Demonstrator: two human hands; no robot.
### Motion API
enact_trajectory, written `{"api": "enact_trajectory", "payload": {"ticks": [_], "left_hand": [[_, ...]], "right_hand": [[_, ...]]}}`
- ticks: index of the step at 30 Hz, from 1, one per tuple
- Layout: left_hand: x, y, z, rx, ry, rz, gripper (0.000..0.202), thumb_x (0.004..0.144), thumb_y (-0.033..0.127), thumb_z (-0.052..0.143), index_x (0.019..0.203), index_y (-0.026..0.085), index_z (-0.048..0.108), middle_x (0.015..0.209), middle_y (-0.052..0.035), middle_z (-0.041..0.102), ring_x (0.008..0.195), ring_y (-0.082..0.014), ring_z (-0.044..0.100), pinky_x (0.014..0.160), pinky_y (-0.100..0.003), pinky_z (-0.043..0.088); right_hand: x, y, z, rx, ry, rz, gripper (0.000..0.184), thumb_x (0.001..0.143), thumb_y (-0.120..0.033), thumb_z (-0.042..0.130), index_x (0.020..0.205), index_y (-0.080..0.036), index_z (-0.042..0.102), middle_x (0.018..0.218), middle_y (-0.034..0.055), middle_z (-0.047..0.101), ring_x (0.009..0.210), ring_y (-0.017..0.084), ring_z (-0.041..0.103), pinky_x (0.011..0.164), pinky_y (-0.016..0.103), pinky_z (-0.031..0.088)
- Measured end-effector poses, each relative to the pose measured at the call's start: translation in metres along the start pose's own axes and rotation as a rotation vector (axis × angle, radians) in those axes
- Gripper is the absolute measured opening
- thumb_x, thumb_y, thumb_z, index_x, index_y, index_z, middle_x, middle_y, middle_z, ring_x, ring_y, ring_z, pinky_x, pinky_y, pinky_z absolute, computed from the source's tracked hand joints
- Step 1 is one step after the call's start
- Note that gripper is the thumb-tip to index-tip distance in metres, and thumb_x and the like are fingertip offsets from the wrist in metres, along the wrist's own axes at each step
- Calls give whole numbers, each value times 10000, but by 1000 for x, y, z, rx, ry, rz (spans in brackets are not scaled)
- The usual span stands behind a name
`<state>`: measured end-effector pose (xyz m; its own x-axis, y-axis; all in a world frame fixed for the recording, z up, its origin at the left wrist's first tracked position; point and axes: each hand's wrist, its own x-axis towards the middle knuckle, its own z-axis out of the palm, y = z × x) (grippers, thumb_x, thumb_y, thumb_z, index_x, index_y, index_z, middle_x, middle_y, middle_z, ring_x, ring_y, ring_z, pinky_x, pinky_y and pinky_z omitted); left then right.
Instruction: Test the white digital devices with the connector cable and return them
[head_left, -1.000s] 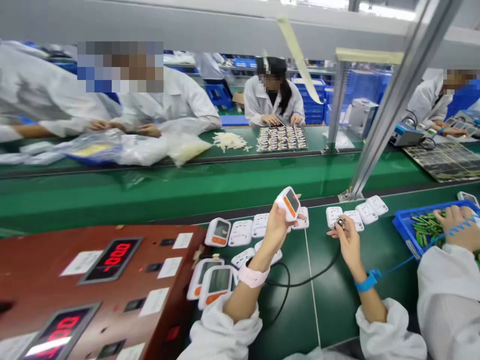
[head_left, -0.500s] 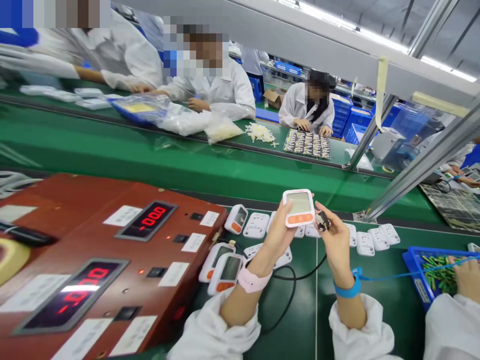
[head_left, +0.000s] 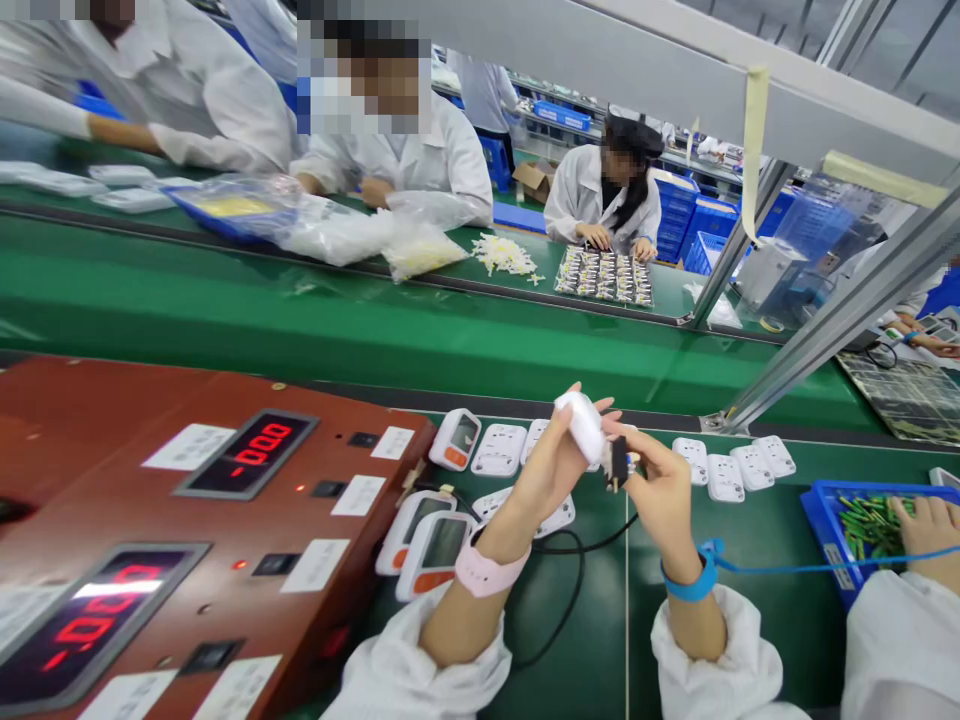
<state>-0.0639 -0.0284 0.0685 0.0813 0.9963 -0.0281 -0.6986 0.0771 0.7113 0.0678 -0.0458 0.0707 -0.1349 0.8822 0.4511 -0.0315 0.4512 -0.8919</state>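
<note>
Above the green counter [head_left: 577, 650], a white rounded plastic device [head_left: 583, 428] is held in the left hand [head_left: 553, 462], a black block-shaped connector [head_left: 618, 462] in the right hand [head_left: 664, 488]; by misaligned contact, the device could be scratched.

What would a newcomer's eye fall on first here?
Probably the red digits on two displays in the brown panel at left. At centre, the left hand holds a white device beside a black part in the right hand. At right, another person's hand is at a blue tray.
</note>
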Motion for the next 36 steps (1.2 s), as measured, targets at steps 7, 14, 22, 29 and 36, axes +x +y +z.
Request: {"api": "enact_trajectory", "payload": {"ticks": [7,14,22,29,36], "left_hand": [[-2,2,0,-41,28,40,693,754,505,701,1339,196,496,1098,-80,659,932,-181,648,801,-278,546],[-1,-1,7,-77,40,104,612,804,588,593,1242,160,586,1145,-87,642,985,-182,626,830,-278,535],[1,-3,7,-44,46,153,754,777,723,513,1270,157,583,1113,-88,651,910,-166,630,787,-256,532],[0,-3,6,-14,30,158,742,788,710,514,1272,153,588,1108,-92,650,911,-165,620,768,-241,524],[-1,-3,6,71,35,239,813,743,745,537,1277,134,585,1070,-92,657,911,-178,612,730,-246,513]], "right_hand": [[-2,-11,-3,-307,117,-98,230,709,-90,570,849,-174,732,796,27,683,728,123,631,635,211,531],[-8,-11,1,-612,206,-196,124,721,-115,601,782,-174,691,687,-1,639,613,97,595,595,203,511],[-9,-8,4,-732,179,-232,124,719,-96,589,752,-176,677,686,-8,642,606,91,588,597,204,482],[-9,-7,4,-665,143,-170,116,750,-143,597,788,-179,701,687,3,655,600,99,596,594,208,508],[-8,-10,4,-616,52,-147,131,830,-192,586,836,-190,717,692,5,635,617,99,562,583,212,458]]}}
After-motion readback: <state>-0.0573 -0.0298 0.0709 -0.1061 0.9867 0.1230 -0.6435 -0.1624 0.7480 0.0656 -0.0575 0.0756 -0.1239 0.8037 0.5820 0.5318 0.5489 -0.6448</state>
